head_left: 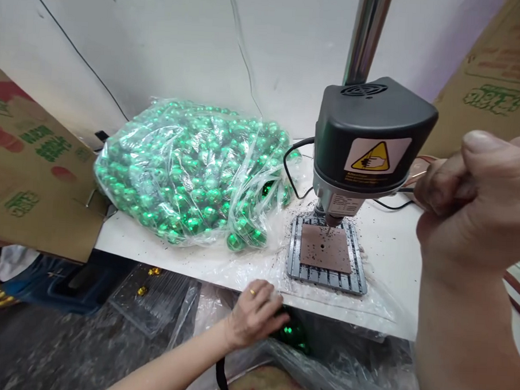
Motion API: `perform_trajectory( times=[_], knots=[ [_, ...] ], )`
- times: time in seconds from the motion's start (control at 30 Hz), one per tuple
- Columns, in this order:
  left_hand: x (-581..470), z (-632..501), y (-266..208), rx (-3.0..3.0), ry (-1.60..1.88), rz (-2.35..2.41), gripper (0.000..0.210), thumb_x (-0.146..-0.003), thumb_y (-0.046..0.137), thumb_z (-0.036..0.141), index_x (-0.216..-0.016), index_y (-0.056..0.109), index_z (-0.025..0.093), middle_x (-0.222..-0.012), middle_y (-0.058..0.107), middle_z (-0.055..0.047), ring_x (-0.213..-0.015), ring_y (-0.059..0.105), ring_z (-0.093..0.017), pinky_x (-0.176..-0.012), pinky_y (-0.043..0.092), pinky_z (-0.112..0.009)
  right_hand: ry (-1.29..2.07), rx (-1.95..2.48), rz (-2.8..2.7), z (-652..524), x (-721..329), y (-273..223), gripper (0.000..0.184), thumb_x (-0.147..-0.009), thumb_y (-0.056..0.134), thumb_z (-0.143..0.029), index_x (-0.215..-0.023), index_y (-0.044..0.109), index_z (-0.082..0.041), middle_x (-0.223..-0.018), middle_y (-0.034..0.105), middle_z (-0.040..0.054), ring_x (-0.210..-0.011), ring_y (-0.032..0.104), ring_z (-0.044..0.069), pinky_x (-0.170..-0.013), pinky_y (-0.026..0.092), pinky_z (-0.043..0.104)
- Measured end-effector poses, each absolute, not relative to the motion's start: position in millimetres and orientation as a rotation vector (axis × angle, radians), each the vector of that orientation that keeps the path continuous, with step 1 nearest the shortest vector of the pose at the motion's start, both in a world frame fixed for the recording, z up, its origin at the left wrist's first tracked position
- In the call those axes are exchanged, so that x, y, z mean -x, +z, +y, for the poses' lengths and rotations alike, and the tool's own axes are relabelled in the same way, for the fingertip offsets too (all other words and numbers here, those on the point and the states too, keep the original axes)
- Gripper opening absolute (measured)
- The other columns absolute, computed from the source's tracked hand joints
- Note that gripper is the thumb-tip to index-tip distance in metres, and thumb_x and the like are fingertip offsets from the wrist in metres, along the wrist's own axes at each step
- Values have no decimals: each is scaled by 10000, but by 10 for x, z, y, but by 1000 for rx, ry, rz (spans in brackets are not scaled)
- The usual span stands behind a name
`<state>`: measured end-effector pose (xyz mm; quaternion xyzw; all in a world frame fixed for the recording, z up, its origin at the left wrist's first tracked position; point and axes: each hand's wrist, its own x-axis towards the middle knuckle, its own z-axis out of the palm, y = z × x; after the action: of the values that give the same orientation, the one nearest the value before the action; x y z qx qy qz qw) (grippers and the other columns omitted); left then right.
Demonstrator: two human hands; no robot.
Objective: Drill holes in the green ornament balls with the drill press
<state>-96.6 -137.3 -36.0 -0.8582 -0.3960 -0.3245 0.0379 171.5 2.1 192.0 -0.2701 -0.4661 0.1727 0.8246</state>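
Note:
My right hand (479, 199) is closed in a fist at the right, around the feed handle of a small black drill press, the grip itself hidden by the fingers. The drill press (375, 131) has its bit over a brown square pad (315, 252) with a dark hole, lying on the slotted metal base (357, 282). Below the table's front edge, my left hand (257, 315) has its fingers loosely bent and apart. A shiny green faceted ball (295, 331) is just beyond its fingertips, above clear plastic; whether they touch is unclear.
A big clear bag of green faceted balls (187, 180) lies on the white table (239, 269), left of the drill. Dark shavings surround the base. Cardboard boxes (37, 174) flank both sides. A clear plastic sheet (342, 371) hangs below the edge. Gold pieces (142, 291) lie lower left.

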Motion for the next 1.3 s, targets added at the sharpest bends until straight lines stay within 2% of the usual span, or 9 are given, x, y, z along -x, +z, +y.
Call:
perform_trajectory(
  times=[0.07,0.3,0.47,0.57,0.73,0.93,1.1,1.17,1.3],
  knots=[
    [1086,-1228,-286,2258,-1065,-1565,370,-920,698,277,-1274,590,285,-1091,710,-118,-997,716,-314,-870,592,-498,367,554,-995,31,-1719,1901,406,-772,686,-208,-472,412,-209,-392,342,-81,-358,347,66,-406,229,319],
    [1455,-597,-194,1835,-883,-2037,506,-938,674,300,-1418,530,224,-1209,606,-154,-1031,686,-304,-765,583,-393,302,504,-1039,72,-1751,1833,466,-817,726,-268,-507,389,-181,-421,346,-87,-387,374,38,-417,244,283],
    [1580,-173,-109,1898,-1075,-1883,197,-977,533,195,-1115,672,214,-1001,657,-90,-866,681,-220,-716,525,-301,281,530,-1035,54,-1731,1837,438,-822,686,-228,-510,381,-189,-427,355,-84,-399,388,47,-438,315,294],
    [1651,160,62,1951,-1235,-1743,195,-955,480,135,-856,626,218,-809,634,-33,-780,654,-186,-745,511,-283,284,553,-1025,25,-1710,1852,430,-829,653,-198,-509,365,-193,-426,347,-82,-400,380,48,-455,349,308],
    [1654,474,280,1893,-1311,-1607,184,-941,470,103,-890,609,212,-926,681,-52,-897,646,-197,-836,502,-315,310,560,-1045,-4,-1705,1862,421,-833,651,-186,-518,372,-187,-439,371,-75,-408,395,49,-463,285,303],
    [1596,48,28,2137,-917,-1561,201,-872,559,85,-733,584,228,-706,595,-44,-731,578,-225,-694,445,-323,317,559,-1061,-6,-1720,1847,420,-836,652,-185,-523,372,-196,-436,367,-78,-410,388,55,-468,338,318],
    [1684,-353,-103,1913,-749,-1614,190,-934,512,108,-818,630,200,-779,635,-81,-828,616,-260,-801,510,-384,331,587,-1062,-26,-1717,1866,412,-847,636,-210,-521,386,-192,-447,372,-82,-417,390,40,-481,372,297],
    [1655,-439,-75,1873,-785,-1567,114,-922,560,142,-933,670,171,-916,670,-128,-977,646,-297,-895,533,-444,335,590,-1059,-25,-1715,1871,410,-845,635,-211,-520,385,-187,-449,370,-84,-421,394,32,-482,349,278],
    [1417,-369,64,2151,-909,-1169,296,-908,563,140,-1182,669,175,-1243,661,-177,-1343,572,-351,-1085,506,-551,320,566,-1045,-5,-1715,1856,428,-846,628,-195,-523,348,-185,-436,354,-85,-412,391,32,-475,307,271]
  ],
)
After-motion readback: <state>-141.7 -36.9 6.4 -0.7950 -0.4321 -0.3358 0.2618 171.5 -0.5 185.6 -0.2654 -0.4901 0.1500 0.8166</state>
